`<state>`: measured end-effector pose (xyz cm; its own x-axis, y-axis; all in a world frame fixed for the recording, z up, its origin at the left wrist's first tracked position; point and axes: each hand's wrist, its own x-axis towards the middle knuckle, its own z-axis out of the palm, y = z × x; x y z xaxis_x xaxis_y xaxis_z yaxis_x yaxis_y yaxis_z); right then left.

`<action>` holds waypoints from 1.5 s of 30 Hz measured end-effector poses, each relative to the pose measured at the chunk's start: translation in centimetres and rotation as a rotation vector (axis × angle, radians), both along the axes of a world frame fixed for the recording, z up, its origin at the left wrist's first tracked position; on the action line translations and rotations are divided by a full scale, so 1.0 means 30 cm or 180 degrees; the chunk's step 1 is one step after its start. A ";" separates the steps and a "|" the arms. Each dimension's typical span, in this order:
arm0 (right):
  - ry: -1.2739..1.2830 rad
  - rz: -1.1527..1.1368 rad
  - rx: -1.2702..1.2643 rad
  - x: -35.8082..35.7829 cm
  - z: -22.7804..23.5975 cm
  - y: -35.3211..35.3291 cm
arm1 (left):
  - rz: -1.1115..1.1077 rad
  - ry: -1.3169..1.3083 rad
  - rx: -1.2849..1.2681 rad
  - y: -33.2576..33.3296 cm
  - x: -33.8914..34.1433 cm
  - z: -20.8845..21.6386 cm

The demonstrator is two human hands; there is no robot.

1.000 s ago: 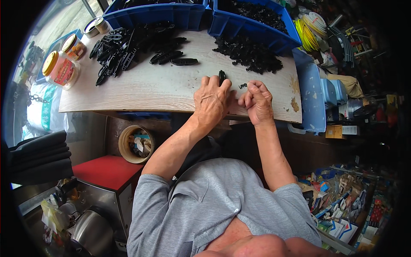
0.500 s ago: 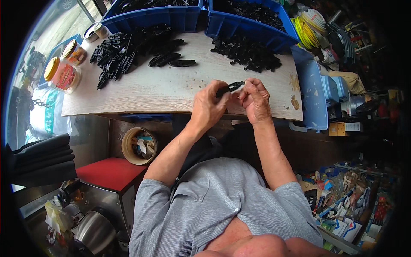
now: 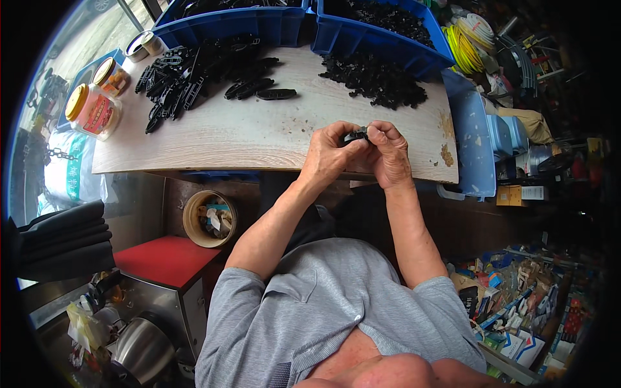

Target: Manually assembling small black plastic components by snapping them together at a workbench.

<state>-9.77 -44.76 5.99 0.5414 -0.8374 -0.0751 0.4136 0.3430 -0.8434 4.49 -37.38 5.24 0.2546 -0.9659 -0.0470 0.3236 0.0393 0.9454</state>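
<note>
A dark, elongated black plastic part is held above the table's front edge, mostly covered by fingers. My left hand is closed round it, thumb toward me. At its right end, my right hand has thumb and forefinger pinched together against it; whether a small piece sits between those fingertips is hidden. Long black plastic parts lie heaped on the left of the table, with a single one at the heap's right edge. A pile of small black pieces lies on the right.
Two blue bins of black parts stand along the table's back. Lidded jars are at its left end. A light-blue plastic container adjoins the right edge. Below left are a waste bucket and a red-topped cabinet.
My left hand has moved right, closer to my right hand, bringing the black plastic part with it. Less of the part shows now. My right hand has stayed nearly in place.
</note>
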 end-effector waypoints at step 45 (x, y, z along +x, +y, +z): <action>0.1274 -0.1872 0.0322 -0.210 0.094 -0.217 | 0.1158 -0.5379 -0.0117 -0.053 0.370 -0.040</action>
